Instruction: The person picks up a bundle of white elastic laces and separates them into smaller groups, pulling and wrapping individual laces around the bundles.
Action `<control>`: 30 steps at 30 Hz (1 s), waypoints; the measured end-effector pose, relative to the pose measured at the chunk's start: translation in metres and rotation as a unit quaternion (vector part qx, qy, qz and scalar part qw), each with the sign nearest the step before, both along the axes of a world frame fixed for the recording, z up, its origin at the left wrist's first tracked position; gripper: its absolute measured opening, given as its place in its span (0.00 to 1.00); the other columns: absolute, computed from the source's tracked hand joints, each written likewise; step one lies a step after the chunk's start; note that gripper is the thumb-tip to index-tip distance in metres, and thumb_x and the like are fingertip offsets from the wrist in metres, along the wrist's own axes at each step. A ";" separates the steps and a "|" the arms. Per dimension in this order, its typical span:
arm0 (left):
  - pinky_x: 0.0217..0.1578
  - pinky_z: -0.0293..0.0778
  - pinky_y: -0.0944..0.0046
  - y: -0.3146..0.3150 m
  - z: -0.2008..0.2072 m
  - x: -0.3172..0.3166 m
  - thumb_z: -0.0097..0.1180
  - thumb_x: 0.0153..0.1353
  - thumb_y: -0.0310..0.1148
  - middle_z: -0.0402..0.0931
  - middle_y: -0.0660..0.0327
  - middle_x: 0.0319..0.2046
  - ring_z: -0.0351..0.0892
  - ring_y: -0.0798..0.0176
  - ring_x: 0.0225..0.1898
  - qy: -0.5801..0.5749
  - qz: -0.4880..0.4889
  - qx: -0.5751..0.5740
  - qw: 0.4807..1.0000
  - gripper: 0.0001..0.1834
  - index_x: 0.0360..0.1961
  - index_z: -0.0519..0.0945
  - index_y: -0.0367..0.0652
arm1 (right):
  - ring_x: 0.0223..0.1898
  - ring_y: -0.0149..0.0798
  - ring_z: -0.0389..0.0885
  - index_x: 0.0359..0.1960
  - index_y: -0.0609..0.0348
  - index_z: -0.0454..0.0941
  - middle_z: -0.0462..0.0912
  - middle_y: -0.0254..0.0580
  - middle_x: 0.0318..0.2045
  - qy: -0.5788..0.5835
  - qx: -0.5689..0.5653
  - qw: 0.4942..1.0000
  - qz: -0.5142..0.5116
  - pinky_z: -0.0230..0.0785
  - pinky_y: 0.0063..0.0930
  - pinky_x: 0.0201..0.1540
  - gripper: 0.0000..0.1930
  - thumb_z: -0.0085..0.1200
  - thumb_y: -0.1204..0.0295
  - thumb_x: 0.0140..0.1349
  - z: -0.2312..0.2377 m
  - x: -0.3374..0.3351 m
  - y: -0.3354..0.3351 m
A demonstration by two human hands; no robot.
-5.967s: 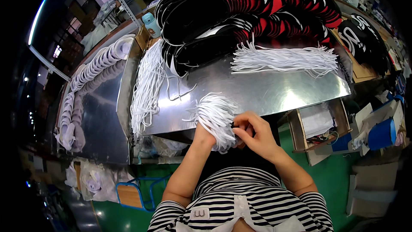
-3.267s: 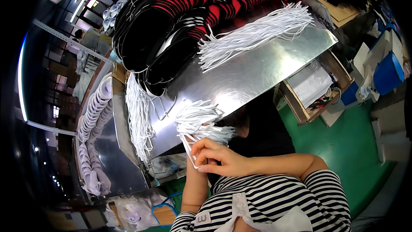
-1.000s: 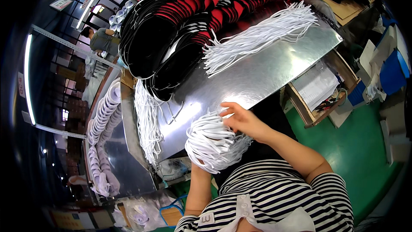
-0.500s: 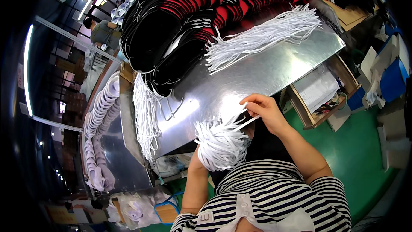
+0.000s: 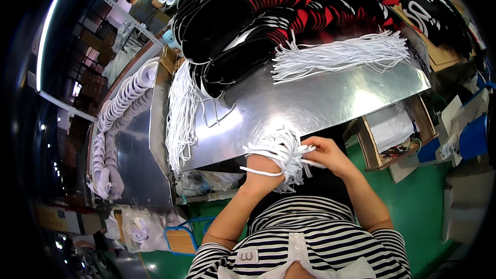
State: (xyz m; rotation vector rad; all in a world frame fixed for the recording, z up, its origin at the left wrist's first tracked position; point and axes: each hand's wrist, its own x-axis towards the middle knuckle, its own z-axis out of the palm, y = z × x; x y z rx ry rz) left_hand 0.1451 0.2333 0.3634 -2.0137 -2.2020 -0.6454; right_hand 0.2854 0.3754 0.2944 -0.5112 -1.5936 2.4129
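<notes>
Left hand [image 5: 263, 168] clenched around a bundle of white cords [image 5: 281, 152], knuckles up, cord ends fanning out above and to the right of the fist, one loop trailing across the wrist. Right hand [image 5: 325, 155] just to the right of it, fingers pinched on a few strands at the bundle's right side, touching the cords and nearly meeting the left hand. Both held at the near edge of the shiny metal table [image 5: 320, 103], which spreads away beyond the hands.

Farther out from the right hand, on the table's far side: a second sheaf of white cords [image 5: 341, 54] lying flat, ends splayed. Beyond the left hand and to its left: a long hank of white cords [image 5: 181, 113] draped over the table's left edge. Past both: a large heap of black and red flat pieces [image 5: 279, 10], overlapped in rows.

Right of the right hand: an open wooden box [image 5: 392, 134] with papers and small tools inside, on the green floor [image 5: 423, 212]. Far left of the left hand: stacked white pieces [image 5: 121, 103] on another metal surface. Striped sleeves below both hands.
</notes>
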 end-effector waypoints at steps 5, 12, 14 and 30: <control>0.30 0.74 0.56 -0.008 -0.005 -0.003 0.58 0.47 0.32 0.77 0.53 0.29 0.78 0.52 0.30 0.066 -0.011 -0.028 0.997 0.12 0.34 0.78 0.39 | 0.18 0.19 0.63 0.43 0.63 0.75 0.73 0.30 0.24 0.032 -0.051 0.981 -0.182 0.50 0.12 0.19 0.08 0.50 0.78 0.62 -0.013 0.005 0.017; 0.22 0.72 0.57 0.001 -0.019 -0.010 0.58 0.47 0.31 0.75 0.57 0.23 0.77 0.53 0.24 0.077 -0.094 0.002 0.993 0.11 0.34 0.78 0.42 | 0.29 0.21 0.68 0.47 0.59 0.76 0.77 0.30 0.32 0.039 0.315 0.940 -0.127 0.59 0.15 0.28 0.14 0.55 0.72 0.60 0.039 0.001 -0.003; 0.22 0.72 0.57 0.001 -0.019 -0.007 0.57 0.47 0.31 0.75 0.57 0.23 0.78 0.53 0.24 0.044 -0.102 -0.022 0.994 0.11 0.35 0.77 0.42 | 0.28 0.20 0.69 0.42 0.59 0.78 0.77 0.30 0.30 0.050 0.397 0.915 -0.055 0.60 0.15 0.28 0.13 0.60 0.73 0.55 0.045 -0.005 -0.010; 0.38 0.74 0.54 -0.003 -0.028 -0.019 0.61 0.52 0.40 0.79 0.49 0.37 0.78 0.44 0.37 -0.247 0.003 -0.156 0.956 0.21 0.45 0.78 0.42 | 0.26 0.22 0.69 0.38 0.59 0.76 0.76 0.31 0.27 0.131 -0.091 0.963 -0.217 0.61 0.16 0.29 0.07 0.49 0.69 0.67 0.039 -0.017 0.006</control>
